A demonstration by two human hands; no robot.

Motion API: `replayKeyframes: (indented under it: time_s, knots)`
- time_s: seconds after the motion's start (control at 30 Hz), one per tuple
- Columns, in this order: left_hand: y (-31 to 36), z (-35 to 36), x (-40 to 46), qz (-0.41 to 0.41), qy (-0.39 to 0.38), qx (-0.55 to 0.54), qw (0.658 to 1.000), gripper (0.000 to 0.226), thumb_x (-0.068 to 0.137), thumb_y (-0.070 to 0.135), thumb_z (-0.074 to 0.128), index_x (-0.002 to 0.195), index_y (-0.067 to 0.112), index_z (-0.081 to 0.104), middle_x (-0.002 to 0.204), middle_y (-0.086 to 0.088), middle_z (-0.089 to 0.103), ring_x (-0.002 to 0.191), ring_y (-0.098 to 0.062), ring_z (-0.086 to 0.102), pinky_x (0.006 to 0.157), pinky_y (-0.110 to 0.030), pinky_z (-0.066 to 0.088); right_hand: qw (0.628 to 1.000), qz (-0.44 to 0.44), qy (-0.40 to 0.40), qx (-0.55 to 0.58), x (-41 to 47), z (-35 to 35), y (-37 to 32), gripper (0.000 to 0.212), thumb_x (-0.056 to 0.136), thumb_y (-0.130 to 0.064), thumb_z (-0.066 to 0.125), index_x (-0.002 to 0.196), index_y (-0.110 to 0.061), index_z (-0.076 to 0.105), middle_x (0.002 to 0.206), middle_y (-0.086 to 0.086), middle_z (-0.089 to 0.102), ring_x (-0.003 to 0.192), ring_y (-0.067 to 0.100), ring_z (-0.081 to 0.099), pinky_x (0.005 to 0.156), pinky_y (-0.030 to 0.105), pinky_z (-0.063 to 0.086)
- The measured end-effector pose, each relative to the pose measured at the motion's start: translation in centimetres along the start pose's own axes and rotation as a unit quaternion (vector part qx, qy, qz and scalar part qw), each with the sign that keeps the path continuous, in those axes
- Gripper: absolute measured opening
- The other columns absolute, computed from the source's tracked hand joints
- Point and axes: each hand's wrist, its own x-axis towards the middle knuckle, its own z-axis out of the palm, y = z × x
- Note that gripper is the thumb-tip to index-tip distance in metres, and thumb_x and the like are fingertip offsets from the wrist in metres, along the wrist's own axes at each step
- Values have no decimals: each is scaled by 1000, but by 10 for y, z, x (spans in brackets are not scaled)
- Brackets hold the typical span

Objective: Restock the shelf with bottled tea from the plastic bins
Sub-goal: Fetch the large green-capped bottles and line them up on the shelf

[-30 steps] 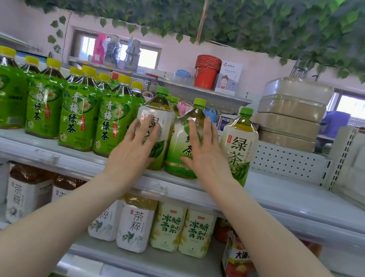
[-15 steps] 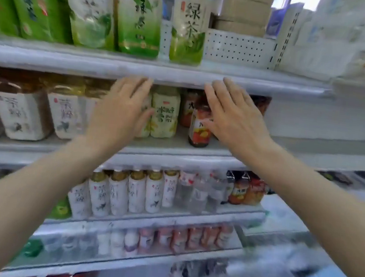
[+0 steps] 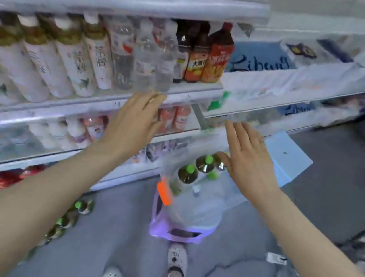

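A clear plastic bin (image 3: 193,207) with an orange latch stands on a purple stool on the floor, below my hands. Several tea bottles with green caps (image 3: 188,172) stand inside it. My left hand (image 3: 132,122) hovers in front of the lower shelves with straight fingers and holds nothing. My right hand (image 3: 251,156) is spread flat above the bin's far right side, also holding nothing. Neither hand touches a bottle. The view is blurred by motion.
Shelves (image 3: 102,102) on the left carry white-labelled tea bottles, water bottles and orange-labelled drinks (image 3: 215,56). More green-capped bottles (image 3: 79,206) lie on the floor by the shelf base. A blue lid (image 3: 288,157) lies beyond the bin. My feet (image 3: 176,258) stand just behind the stool.
My view has swung down from the top shelf's green tea bottles to the floor. Both hands left those bottles and dropped, open, to just above the bin.
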Motion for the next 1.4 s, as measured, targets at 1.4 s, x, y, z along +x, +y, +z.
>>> replayKeyframes:
  time_s: [1.4]
  knots:
    - [78, 336, -75, -288, -278, -17, 916, 106, 79, 34, 78, 154, 5, 9, 156, -16, 24, 141, -32, 30, 111, -38, 34, 819, 316, -340, 337, -78, 347, 121, 86, 66, -19, 90, 135, -8, 40, 130, 16, 51, 115, 36, 55, 91, 37, 43]
